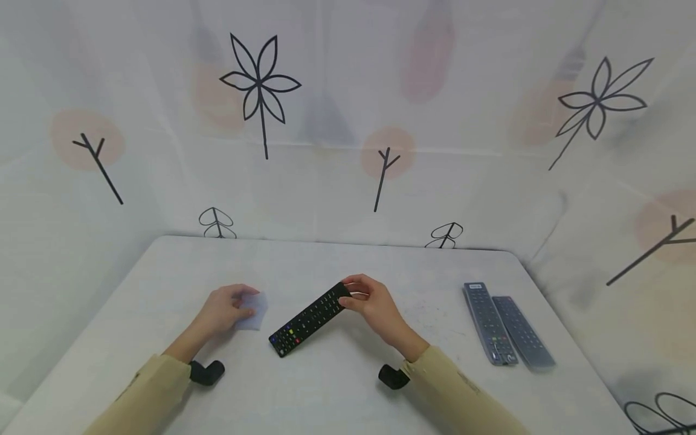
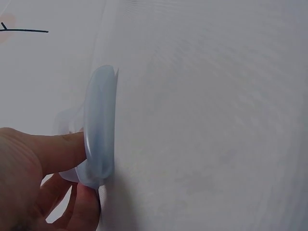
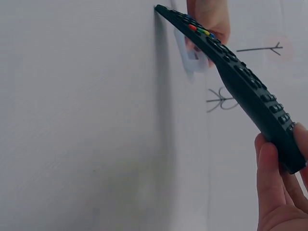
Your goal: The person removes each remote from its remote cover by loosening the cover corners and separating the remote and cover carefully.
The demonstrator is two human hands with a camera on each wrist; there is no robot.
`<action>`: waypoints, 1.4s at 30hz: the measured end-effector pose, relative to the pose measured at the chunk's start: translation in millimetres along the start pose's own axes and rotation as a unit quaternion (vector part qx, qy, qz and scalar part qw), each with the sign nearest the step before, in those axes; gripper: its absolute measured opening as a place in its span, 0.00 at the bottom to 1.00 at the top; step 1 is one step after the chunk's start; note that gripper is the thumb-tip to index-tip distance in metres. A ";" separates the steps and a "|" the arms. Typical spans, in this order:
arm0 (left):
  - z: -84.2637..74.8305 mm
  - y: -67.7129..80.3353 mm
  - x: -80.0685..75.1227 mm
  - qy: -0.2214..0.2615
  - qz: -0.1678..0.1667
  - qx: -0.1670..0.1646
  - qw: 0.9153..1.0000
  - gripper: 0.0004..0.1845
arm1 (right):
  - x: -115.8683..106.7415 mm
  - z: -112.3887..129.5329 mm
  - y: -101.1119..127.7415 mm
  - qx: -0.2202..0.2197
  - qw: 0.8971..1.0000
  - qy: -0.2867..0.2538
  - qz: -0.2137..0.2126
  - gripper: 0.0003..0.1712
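A black remote control (image 1: 310,319) lies slantwise at the middle of the white table (image 1: 337,386). My right hand (image 1: 370,302) grips its far end and lifts that end, while the near end touches the table; the right wrist view shows the remote control (image 3: 231,72) tilted with its coloured buttons far from the hand. My left hand (image 1: 225,308) pinches a pale bluish translucent cover (image 1: 252,311) just left of the remote. In the left wrist view the cover (image 2: 98,134) stands on edge between thumb and fingers.
Two more remotes in translucent grey sleeves (image 1: 489,329) (image 1: 523,332) lie side by side at the table's right. A cloth printed with flowers and trees (image 1: 261,90) hangs behind and around the table.
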State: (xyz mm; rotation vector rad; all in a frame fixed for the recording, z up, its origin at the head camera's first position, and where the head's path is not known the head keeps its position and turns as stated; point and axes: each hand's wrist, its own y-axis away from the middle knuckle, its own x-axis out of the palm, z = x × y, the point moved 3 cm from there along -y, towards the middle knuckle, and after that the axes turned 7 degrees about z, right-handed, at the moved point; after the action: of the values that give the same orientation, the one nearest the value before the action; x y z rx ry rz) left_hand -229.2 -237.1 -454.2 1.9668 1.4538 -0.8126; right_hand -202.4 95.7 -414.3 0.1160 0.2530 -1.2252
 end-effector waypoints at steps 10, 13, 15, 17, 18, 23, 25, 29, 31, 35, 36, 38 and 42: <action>-2.3 1.8 2.1 0.007 -0.004 0.004 1.000 0.19 | 16.3 -0.1 -22.2 -0.014 0.995 -0.093 0.032 0.21; -2.9 2.0 2.3 0.013 -0.004 -0.002 1.000 0.19 | 22.4 -2.0 -28.4 -0.006 0.994 -0.104 0.030 0.21; -3.3 2.1 2.0 0.012 -0.003 -0.002 1.000 0.19 | 26.8 -2.1 -31.8 -0.002 0.994 -0.105 0.032 0.21; -3.9 2.1 1.4 0.012 -0.003 -0.001 1.000 0.20 | 31.2 -2.3 -35.4 0.002 0.993 -0.108 0.038 0.21; -4.3 2.2 1.0 0.010 -0.003 0.000 1.000 0.20 | 33.4 -2.7 -37.2 0.005 0.993 -0.109 0.042 0.21; -5.6 2.3 -0.8 0.010 -0.004 0.001 1.000 0.20 | 44.8 -5.4 -46.8 0.014 0.991 -0.117 0.059 0.21; -5.5 2.3 -0.6 0.011 -0.006 0.000 1.000 0.20 | 49.2 -7.2 -50.0 0.018 0.991 -0.120 0.064 0.21; -4.3 2.5 0.2 0.009 -0.007 0.004 1.000 0.20 | 56.7 -11.8 -55.2 0.036 0.992 -0.104 0.060 0.25; -3.8 2.6 0.6 0.007 -0.008 0.005 1.000 0.20 | 60.3 -15.0 -57.9 0.048 0.993 -0.089 0.053 0.27; -4.8 2.6 1.6 0.008 -0.010 0.003 1.000 0.20 | 67.6 -19.2 -63.2 0.066 0.994 -0.070 0.042 0.29; -5.2 2.6 1.8 0.005 -0.010 0.004 1.000 0.20 | 69.7 -20.5 -64.8 0.071 0.994 -0.066 0.041 0.29; -5.9 2.7 1.8 0.004 -0.009 0.004 1.000 0.20 | 73.6 -21.4 -67.4 0.081 0.995 -0.052 0.038 0.28; -7.1 3.3 0.2 0.004 -0.009 0.002 1.000 0.19 | 81.1 -22.3 -72.2 0.095 0.995 -0.017 0.034 0.26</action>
State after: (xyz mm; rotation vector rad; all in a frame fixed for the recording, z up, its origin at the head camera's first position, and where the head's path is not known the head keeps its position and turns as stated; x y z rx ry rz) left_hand -225.0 -232.5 -449.3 1.9650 1.4780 -0.8167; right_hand -247.6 2.1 -453.0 0.2661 0.1015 -1.1807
